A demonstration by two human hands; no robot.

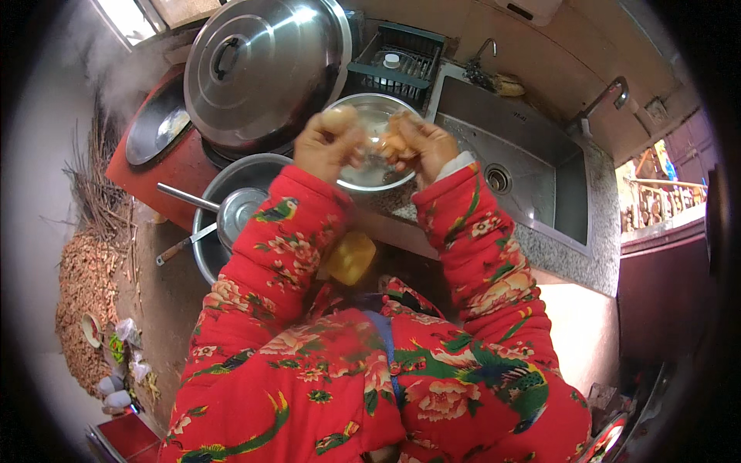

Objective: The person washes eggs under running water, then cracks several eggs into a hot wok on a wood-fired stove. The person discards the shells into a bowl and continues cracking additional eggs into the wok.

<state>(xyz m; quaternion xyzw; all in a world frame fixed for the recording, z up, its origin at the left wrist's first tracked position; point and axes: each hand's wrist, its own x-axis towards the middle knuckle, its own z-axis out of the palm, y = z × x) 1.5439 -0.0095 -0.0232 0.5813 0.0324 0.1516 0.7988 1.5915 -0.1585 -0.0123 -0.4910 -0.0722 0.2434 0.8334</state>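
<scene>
My left hand [331, 144] is above the left side of a metal basin [370, 183], its fingers closed on a pale, roundish piece of food [340, 117]. Over the basin's right side, my right hand [425, 146] grips an orange-brown piece of food [395, 142]. Motion blur keeps me from telling what either food is. The hands are close together but apart, and clear liquid shows in the basin beneath them. Both sleeves are red with a flower print.
A stainless steel sink [503, 144] with a faucet [605, 98] lies right. Left are a large pot lid [260, 69], a wok [156, 124], and a big metal bowl [204, 254] holding a ladle [240, 211]. Behind the basin stands a dark green rack [399, 81]. Below is a yellow container [350, 257].
</scene>
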